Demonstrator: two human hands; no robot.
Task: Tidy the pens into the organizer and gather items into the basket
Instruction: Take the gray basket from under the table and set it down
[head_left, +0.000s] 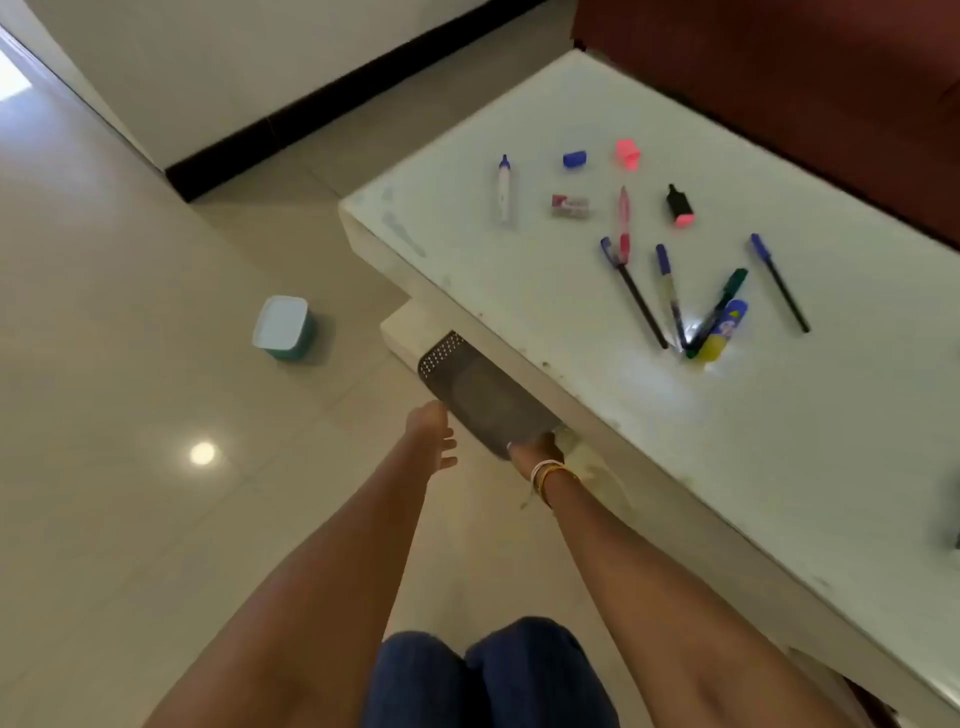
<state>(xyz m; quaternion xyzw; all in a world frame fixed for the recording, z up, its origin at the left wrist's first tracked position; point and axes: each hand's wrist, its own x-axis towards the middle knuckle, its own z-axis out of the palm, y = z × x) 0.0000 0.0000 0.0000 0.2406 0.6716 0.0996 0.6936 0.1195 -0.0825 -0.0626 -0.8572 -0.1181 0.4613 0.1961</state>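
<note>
Judging from the layout, the task is barely begun: nothing is tidied or gathered yet.

Table (597, 322): large, white, right half of view. All the stationery lies loose on its top. Dark sofa-like furniture (805, 78) sits behind it.

Basket (480, 395): grey, perforated, down on the floor against the table's near edge, partly tucked under it. Appears empty, though the inside is blurred. Right hand (535, 449) grips its near end; fingers are hidden behind the rim, so the exact hold cannot be told. Bracelets (548, 475) on that wrist. Left hand (434, 434) sits just beside the basket's left edge, fingers relaxed and loosely spread, holding nothing; touching or not, cannot tell.

Teal container (284, 327): on the floor well left of the table, apart from everything. Possibly the organizer; not certain.

Pens: five or so fanned together near the table's middle, among them a black pen (636, 296), a green pen (719, 309) and a blue-capped pen (779, 283). A glue stick (723, 332) touches the green one. White marker (504, 189) lies apart, farther back.

Small items: pink highlighter (680, 208), its pink cap (627, 154), blue cap (574, 159), eraser (570, 206).

Remaining: lift basket to the table, fetch the container, sort everything. The table's overhang crowds the basket.
</note>
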